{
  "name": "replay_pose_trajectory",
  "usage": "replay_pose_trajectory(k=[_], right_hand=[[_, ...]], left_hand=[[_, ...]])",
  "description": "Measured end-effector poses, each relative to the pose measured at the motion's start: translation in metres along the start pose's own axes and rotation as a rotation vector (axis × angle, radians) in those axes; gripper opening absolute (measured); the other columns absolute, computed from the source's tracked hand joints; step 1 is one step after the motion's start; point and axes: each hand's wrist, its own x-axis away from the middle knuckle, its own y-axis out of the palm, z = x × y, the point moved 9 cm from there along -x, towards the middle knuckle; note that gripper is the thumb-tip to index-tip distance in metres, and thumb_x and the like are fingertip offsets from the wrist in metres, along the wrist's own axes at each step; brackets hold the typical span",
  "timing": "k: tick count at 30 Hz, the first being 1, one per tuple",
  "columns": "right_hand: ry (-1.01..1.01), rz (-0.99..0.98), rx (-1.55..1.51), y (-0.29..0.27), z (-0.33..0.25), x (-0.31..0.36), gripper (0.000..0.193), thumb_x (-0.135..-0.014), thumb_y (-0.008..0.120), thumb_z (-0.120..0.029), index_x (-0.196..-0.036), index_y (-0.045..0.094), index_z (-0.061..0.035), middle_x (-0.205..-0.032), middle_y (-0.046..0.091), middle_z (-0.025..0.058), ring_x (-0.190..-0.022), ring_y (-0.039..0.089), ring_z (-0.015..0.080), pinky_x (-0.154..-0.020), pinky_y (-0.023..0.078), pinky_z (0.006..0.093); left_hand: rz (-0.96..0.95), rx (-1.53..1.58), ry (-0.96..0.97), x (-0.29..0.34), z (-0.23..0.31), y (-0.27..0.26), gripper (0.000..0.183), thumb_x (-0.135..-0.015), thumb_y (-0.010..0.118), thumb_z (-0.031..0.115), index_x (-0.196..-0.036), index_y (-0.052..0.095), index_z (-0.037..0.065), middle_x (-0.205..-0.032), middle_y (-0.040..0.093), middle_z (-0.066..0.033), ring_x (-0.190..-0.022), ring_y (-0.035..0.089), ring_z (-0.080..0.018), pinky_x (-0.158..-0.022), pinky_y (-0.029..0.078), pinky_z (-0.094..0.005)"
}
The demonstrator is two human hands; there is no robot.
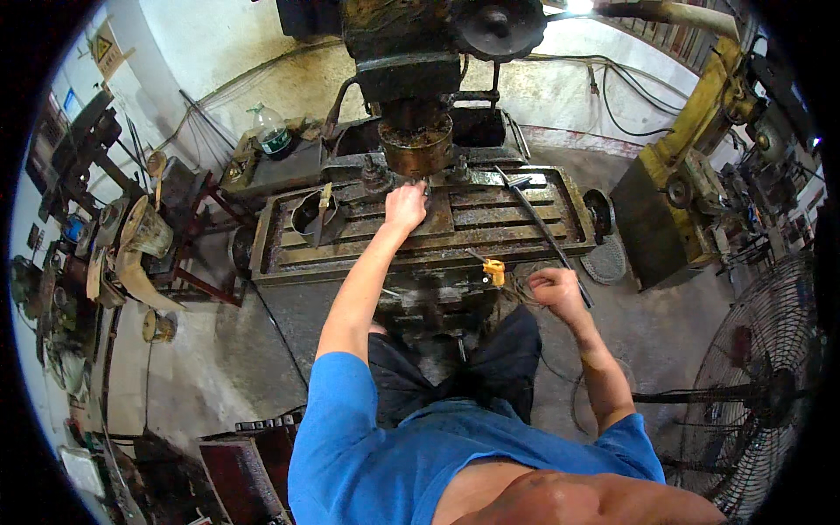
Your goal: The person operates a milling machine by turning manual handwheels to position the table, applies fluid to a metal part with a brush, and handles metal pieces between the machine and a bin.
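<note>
My left hand (406, 207) reaches onto the slotted table (341, 254) of a milling machine, just below the round, chip-covered cutter head (416, 147). Its fingers are drawn together; whatever may be in them is hidden. Near the table's front right, my right hand (557, 292) is curled into a loose fist, with nothing I can make out in it. Close beside it runs a long dark bar (544, 229) with a crosspiece at its far end, slanting over the table's front edge. A small yellow tool (493, 272) sits at that edge, left of my right hand.
An open metal container (315, 219) with a brush-like tool stands on the table's left. Clamping blocks (376, 175) flank the cutter. A large caged fan (752, 376) is at right, a yellow machine (678, 188) behind it. A clear bottle (272, 136) stands back left.
</note>
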Motion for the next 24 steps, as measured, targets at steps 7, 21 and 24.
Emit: replay_pose_trajectory(k=[7,21,24], right_hand=[[-0.727,0.658,-0.085,-0.210,-0.154,-0.058,0.045,-0.062,0.042,0.003,-0.106,0.055,0.0069,-0.097,0.061,0.0125,-0.090,0.059,0.0214,-0.081,0.045,0.0306],[-1.084,0.572,-0.421,-0.238,-0.222,-0.008,0.051,-0.068,0.054,-0.039,-0.084,0.053,0.0089,-0.082,0.054,0.0172,-0.098,0.051,0.0416,-0.094,0.029,0.0570],[-1.085,0.612,-0.420,-0.220,-0.198,0.004,0.042,-0.068,0.053,-0.030,-0.084,0.053,0.0089,-0.079,0.053,0.0153,-0.098,0.052,0.0408,-0.094,0.030,0.0569]], left_hand=[[-0.018,0.068,-0.272,-0.007,-0.031,-0.001,0.029,-0.067,0.066,0.025,-0.085,0.060,0.004,-0.078,0.061,-0.0173,-0.076,0.060,-0.0329,-0.067,0.048,-0.0426],[-0.047,0.166,-0.428,-0.002,-0.059,0.007,0.043,-0.062,0.071,0.034,-0.080,0.059,-0.003,-0.085,0.061,-0.0198,-0.082,0.059,-0.0341,-0.070,0.048,-0.0409],[-0.092,0.182,-0.467,-0.002,-0.048,-0.001,0.042,-0.062,0.071,0.034,-0.079,0.060,-0.003,-0.083,0.061,-0.0202,-0.082,0.059,-0.0343,-0.070,0.048,-0.0413]])
